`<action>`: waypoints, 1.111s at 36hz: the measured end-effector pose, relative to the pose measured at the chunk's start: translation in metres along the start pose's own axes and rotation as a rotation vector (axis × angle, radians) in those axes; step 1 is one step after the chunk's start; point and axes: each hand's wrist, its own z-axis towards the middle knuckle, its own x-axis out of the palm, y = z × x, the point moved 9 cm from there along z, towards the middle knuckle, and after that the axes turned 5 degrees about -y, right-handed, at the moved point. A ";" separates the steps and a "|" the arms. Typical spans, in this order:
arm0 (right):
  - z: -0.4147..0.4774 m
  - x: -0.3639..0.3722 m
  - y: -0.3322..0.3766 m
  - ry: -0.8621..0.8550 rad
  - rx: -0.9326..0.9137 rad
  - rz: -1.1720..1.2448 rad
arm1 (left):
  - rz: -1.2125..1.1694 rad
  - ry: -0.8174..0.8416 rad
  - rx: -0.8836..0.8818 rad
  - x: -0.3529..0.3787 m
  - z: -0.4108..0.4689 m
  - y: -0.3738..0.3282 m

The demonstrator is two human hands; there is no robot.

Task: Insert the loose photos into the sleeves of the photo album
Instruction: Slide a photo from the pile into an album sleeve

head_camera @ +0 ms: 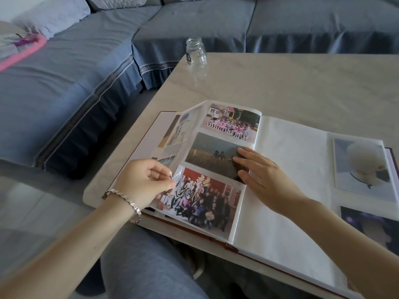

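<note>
Left hand (141, 180) pinches sleeve (180, 170) (right hand (259, 172) presses photo (207, 152)).

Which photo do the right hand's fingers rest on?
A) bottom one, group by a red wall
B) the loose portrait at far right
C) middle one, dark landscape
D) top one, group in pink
C: the right hand lies with straight fingers on the dark middle photo, while the left hand pinches the clear sleeve beside the bottom group photo.
</note>
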 end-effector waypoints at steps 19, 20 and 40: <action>0.000 0.002 -0.002 0.019 -0.006 -0.008 | -0.032 0.038 0.074 0.002 0.003 -0.003; 0.000 0.003 -0.002 0.028 -0.007 -0.019 | 0.015 0.042 0.072 0.007 0.003 0.002; -0.004 -0.002 -0.004 -0.007 -0.090 -0.006 | 0.670 0.258 0.449 0.110 -0.010 0.013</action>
